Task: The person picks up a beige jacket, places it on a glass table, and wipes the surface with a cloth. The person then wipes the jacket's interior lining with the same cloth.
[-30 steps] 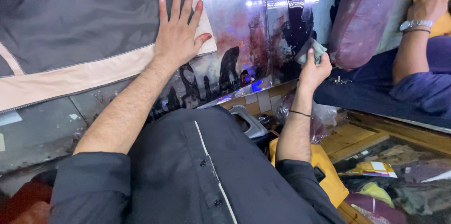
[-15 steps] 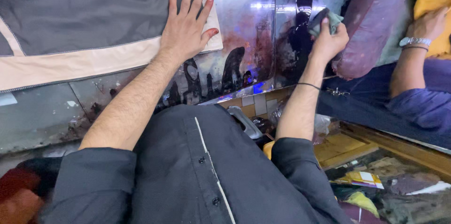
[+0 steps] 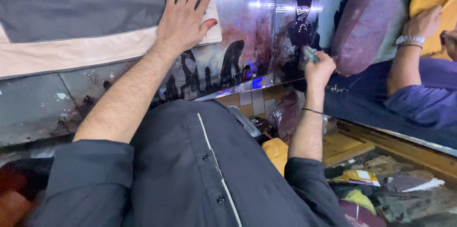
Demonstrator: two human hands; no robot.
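The grey and cream fabric (image 3: 85,22) lies spread on the stained metal counter (image 3: 247,41), and your left hand (image 3: 186,17) presses flat on its corner, fingers splayed wide, seemingly to keep it from sliding. Your right hand (image 3: 318,67) is closed around a small greenish object (image 3: 309,55) at the counter's edge, beside a co-worker's arm (image 3: 404,65).
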